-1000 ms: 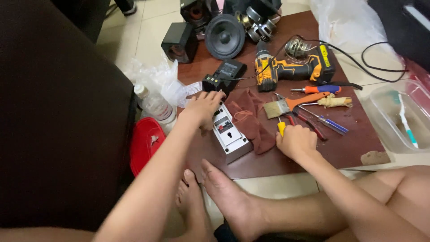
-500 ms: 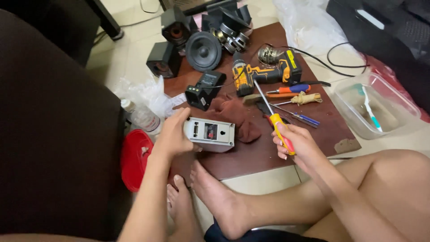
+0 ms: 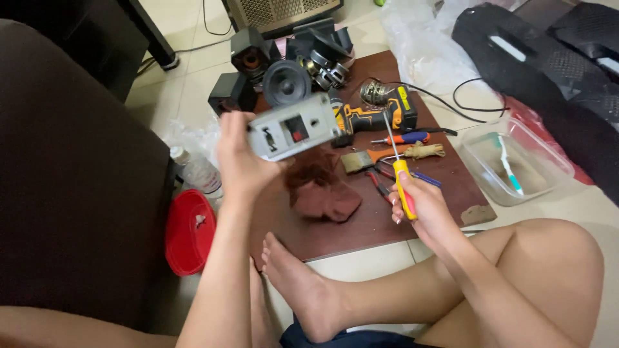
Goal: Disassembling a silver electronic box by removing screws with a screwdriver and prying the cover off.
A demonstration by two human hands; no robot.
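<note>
My left hand grips a boxy grey plastic panel, raised; right hand fist-wraps a yellow-handled screwdriver, shaft upward.

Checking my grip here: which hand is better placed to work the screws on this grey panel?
Right. The right hand already grips the yellow screwdriver, tip pointing up toward the panel, which the left hand holds raised.

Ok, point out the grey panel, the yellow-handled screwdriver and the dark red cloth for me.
grey panel (image 3: 293, 125), head view, on its front face, held in the left hand.
yellow-handled screwdriver (image 3: 403, 187), head view, on the yellow handle, gripped by the right hand.
dark red cloth (image 3: 322, 193), head view, on its crumpled middle.
</note>
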